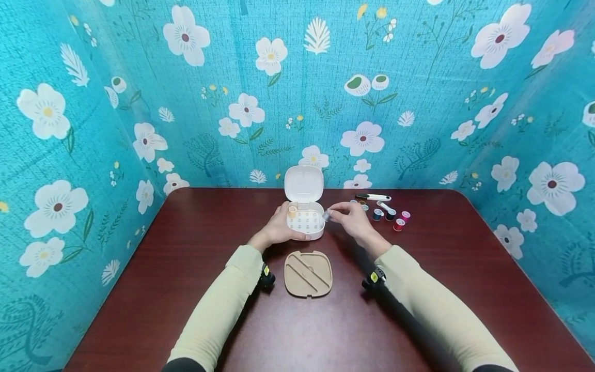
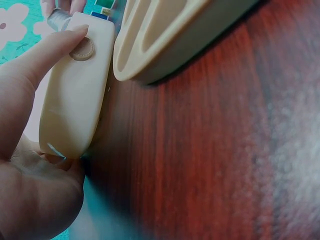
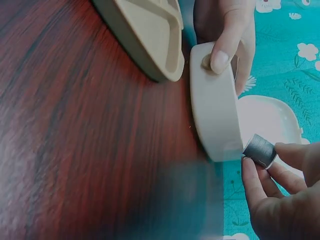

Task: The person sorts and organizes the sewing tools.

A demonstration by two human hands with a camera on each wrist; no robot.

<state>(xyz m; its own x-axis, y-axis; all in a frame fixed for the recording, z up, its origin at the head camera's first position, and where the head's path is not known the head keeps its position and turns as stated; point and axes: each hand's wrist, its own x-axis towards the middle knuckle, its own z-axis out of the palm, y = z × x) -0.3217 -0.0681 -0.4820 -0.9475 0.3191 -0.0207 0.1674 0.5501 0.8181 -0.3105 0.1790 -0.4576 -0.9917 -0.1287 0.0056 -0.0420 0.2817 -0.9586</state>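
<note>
A white sewing box (image 1: 315, 235) stands on the table with its lid (image 1: 304, 184) raised, and several small pegs show inside. One tan thread spool (image 1: 292, 212) sits in its back left corner. My left hand (image 1: 278, 226) holds the box by its left side, the thumb lying across the front beside a round tan button (image 2: 82, 49). At the box's right rim, my right hand (image 1: 354, 219) pinches a grey thread spool (image 3: 259, 150) between thumb and fingers. The spool is tilted and close to the rim; whether they touch I cannot tell.
A beige tray (image 1: 297, 281) with slanted grooves lies in front of the box. Right of my right hand are several thread spools, among them a red one (image 1: 398, 225), a pink one (image 1: 406, 216) and a dark blue one (image 1: 377, 214). A black-and-white tool (image 1: 376, 197) lies behind them.
</note>
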